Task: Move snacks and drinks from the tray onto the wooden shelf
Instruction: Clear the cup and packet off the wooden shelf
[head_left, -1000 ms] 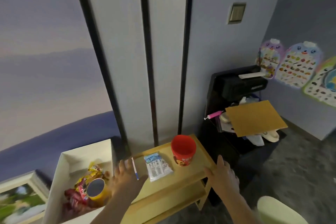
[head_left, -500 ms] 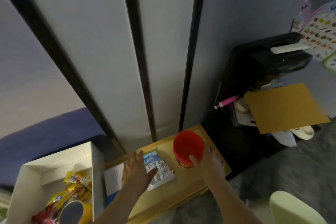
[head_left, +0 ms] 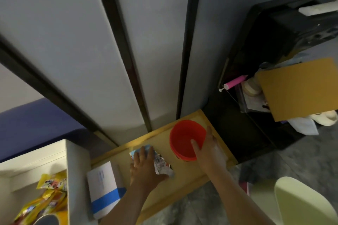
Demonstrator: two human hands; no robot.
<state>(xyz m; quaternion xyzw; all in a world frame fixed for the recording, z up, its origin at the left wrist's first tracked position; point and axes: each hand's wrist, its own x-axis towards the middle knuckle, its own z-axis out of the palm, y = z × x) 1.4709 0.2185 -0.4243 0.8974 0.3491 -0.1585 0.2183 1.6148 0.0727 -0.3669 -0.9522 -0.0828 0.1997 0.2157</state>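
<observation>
A red cup [head_left: 183, 138] stands upright on the wooden shelf [head_left: 192, 171], near its right end. My right hand [head_left: 210, 149] grips the cup, thumb hooked over the near rim and fingers round its right side. Left of it lies a white-and-blue snack packet [head_left: 161, 163] flat on the shelf top. My left hand [head_left: 144, 163] lies over the packet, fingers spread across it and thumb at its lower right corner. The white tray [head_left: 76, 170] stands at lower left and holds yellow snack packets [head_left: 51, 188] and a yellow can [head_left: 49, 220].
A white box with a blue stripe [head_left: 104, 186] lies on the shelf's left end. Grey wall panels with black strips [head_left: 128, 60] rise right behind the shelf. A black cabinet [head_left: 274, 60] with clutter and brown cardboard [head_left: 300, 89] stands to the right. A pale green chair [head_left: 301, 204] sits lower right.
The view has tilted down and come closer. My right hand has moved from beside the red cup to gripping its rim. My left hand has slid further over the snack packet.
</observation>
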